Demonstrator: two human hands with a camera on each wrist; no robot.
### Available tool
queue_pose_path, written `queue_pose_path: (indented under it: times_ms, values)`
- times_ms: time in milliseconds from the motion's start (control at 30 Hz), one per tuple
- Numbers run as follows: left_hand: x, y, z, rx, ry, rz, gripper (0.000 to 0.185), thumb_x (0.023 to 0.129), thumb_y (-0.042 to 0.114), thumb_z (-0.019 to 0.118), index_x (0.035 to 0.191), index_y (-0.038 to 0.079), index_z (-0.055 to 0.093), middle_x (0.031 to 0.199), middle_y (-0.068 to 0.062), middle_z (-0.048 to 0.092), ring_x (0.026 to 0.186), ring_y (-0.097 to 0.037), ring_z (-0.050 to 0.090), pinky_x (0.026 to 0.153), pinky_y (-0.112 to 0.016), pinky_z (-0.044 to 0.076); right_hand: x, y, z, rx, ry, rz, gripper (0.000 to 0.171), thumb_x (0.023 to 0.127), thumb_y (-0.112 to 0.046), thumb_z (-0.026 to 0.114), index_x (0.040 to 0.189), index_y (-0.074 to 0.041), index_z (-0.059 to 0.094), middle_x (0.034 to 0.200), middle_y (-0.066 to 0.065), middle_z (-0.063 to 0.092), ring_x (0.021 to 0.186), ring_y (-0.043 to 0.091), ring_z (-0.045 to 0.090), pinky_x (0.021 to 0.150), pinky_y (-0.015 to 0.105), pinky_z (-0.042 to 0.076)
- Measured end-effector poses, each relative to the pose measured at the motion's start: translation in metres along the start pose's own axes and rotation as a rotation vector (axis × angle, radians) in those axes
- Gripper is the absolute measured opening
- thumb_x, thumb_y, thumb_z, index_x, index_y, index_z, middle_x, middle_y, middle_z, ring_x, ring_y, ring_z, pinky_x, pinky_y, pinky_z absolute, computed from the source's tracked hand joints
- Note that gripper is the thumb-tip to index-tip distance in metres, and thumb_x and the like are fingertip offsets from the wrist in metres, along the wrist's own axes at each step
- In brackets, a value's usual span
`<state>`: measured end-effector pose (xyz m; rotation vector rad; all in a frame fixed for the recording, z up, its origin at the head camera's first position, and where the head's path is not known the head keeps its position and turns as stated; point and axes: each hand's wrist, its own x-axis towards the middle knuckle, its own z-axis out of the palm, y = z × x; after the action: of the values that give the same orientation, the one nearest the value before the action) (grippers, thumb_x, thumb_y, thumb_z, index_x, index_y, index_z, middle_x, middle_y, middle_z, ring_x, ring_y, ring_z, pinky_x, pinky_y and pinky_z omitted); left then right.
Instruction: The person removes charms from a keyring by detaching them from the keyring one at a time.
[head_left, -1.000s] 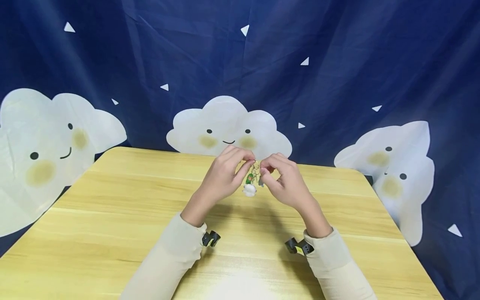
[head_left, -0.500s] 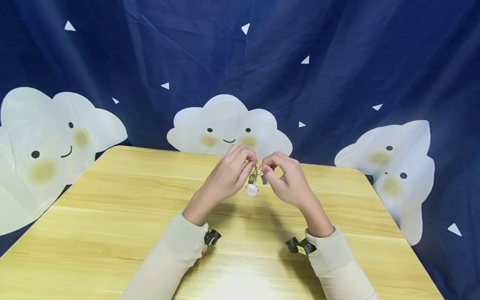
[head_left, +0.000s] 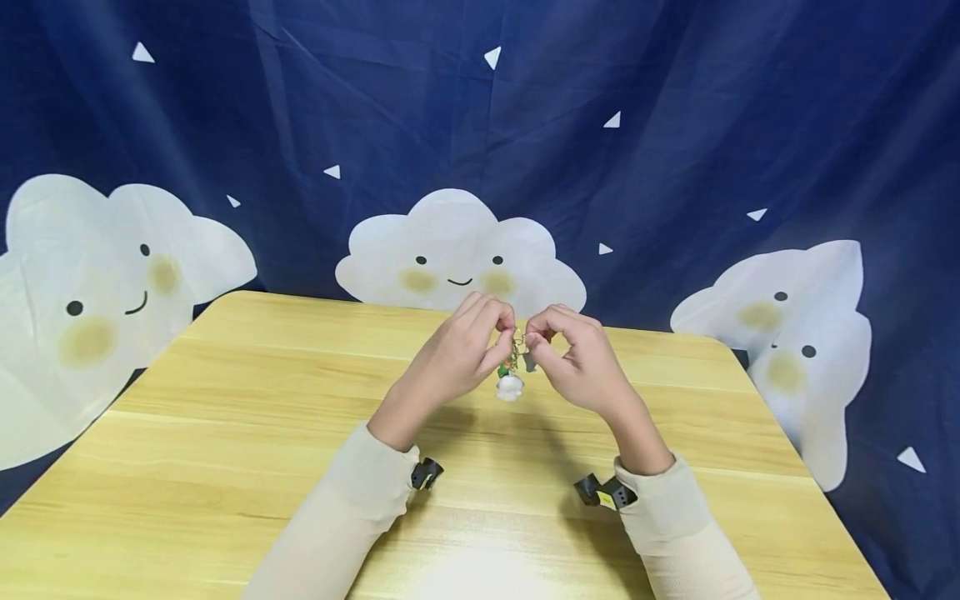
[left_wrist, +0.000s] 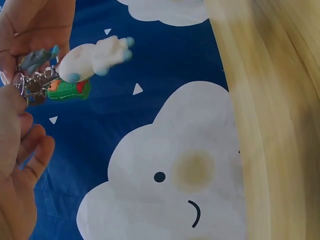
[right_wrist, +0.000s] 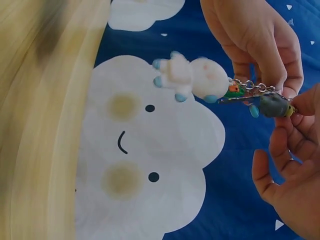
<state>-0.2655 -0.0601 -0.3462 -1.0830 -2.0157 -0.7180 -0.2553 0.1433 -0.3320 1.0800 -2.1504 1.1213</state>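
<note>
Both hands hold a keychain up over the table, at its metal rings. In the head view my left hand (head_left: 455, 350) pinches it from the left, and my right hand (head_left: 573, 358) pinches it from the right at the ring. A white figurine with blue feet (left_wrist: 95, 60) dangles lowest on a metal chain (right_wrist: 255, 86). Beside it hangs a green charm with orange and red parts (left_wrist: 67, 90), partly behind the left thumb in the head view. The grey charm (right_wrist: 274, 106) sits right at the right fingertips. Fingers hide part of the ring.
A light wooden table (head_left: 247, 417) spreads below the hands. Behind it hangs a dark blue curtain (head_left: 390, 100) printed with white clouds and small triangles. Black wrist cameras (head_left: 427, 474) are worn at the beige sleeves (head_left: 352, 492).
The hands and keychain have shifted slightly to the right. The left thumb now covers more of the green charm, and the white figurine hangs a little lower.
</note>
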Motion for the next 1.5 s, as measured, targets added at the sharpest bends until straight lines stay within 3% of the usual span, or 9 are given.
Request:
queue_pose_path:
  times_ms: [333,600,833,967,1133,1200,1300,1500]
  values:
    - [0.001,0.002,-0.001,-0.043,0.075,0.025,0.005,0.094,-0.001,0.057,0.095,0.003,0.059,0.089,-0.006,0.063,0.086,-0.021,0.055,0.072,-0.026,0.048,0.0,-0.002,-0.002,0.001,-0.004,0.016,0.013,0.093,-0.002,0.061,0.085,-0.011,0.066,0.077,-0.006,0.061,0.072,0.011,0.056,0.068,0.027,0.047]
    - [0.0,0.002,0.002,-0.066,0.033,0.001,0.01,0.088,-0.004,0.054,0.093,0.005,0.051,0.084,-0.006,0.052,0.084,-0.021,0.048,0.073,-0.029,0.043,0.0,-0.002,-0.002,0.007,-0.004,0.013,0.013,0.092,-0.002,0.061,0.084,-0.011,0.065,0.077,-0.007,0.06,0.071,0.011,0.056,0.066,0.028,0.047]
    - [0.001,0.003,0.001,-0.076,-0.01,-0.002,0.009,0.091,-0.004,0.052,0.094,0.004,0.051,0.085,-0.007,0.051,0.084,-0.021,0.046,0.074,-0.03,0.042,0.0,-0.002,-0.004,-0.004,-0.012,0.008,0.013,0.092,-0.002,0.06,0.084,-0.011,0.065,0.076,-0.006,0.059,0.07,0.011,0.055,0.066,0.027,0.046]
    - [0.003,0.004,0.0,-0.026,-0.029,0.042,0.008,0.094,-0.005,0.055,0.096,0.003,0.055,0.09,-0.006,0.056,0.086,-0.022,0.049,0.076,-0.029,0.044,0.0,-0.001,-0.007,-0.011,-0.012,0.011,0.013,0.091,-0.002,0.06,0.084,-0.011,0.065,0.076,-0.006,0.059,0.071,0.011,0.055,0.067,0.026,0.047]
    - [0.005,0.008,-0.002,0.118,-0.039,0.125,0.007,0.097,-0.004,0.056,0.098,0.002,0.059,0.092,-0.007,0.059,0.086,-0.023,0.051,0.075,-0.025,0.045,0.0,-0.001,-0.009,-0.017,-0.013,0.023,0.013,0.091,-0.001,0.06,0.083,-0.011,0.065,0.075,-0.006,0.058,0.07,0.011,0.056,0.066,0.026,0.046]
    - [0.006,0.009,-0.003,0.117,-0.028,0.126,0.007,0.097,-0.004,0.057,0.098,0.002,0.06,0.093,-0.007,0.06,0.087,-0.023,0.052,0.076,-0.025,0.047,0.0,-0.001,-0.009,-0.028,-0.005,0.035,0.013,0.091,-0.003,0.059,0.083,-0.011,0.065,0.074,-0.007,0.058,0.069,0.011,0.056,0.065,0.026,0.046]
    - [0.006,0.009,-0.003,-0.004,-0.001,0.062,0.006,0.097,-0.003,0.06,0.099,0.002,0.062,0.095,-0.007,0.063,0.089,-0.022,0.056,0.08,-0.025,0.05,0.0,-0.001,-0.01,-0.05,0.023,0.052,0.011,0.091,-0.005,0.06,0.083,-0.01,0.066,0.074,-0.006,0.058,0.068,0.011,0.055,0.063,0.026,0.045]
    - [0.004,0.009,-0.001,-0.284,0.028,-0.178,0.007,0.099,0.007,0.067,0.105,0.003,0.068,0.096,-0.005,0.067,0.089,-0.016,0.062,0.081,-0.027,0.053,0.001,-0.004,-0.011,-0.055,0.078,0.048,0.01,0.091,-0.005,0.061,0.083,-0.008,0.067,0.074,-0.003,0.057,0.069,0.013,0.054,0.063,0.025,0.043]
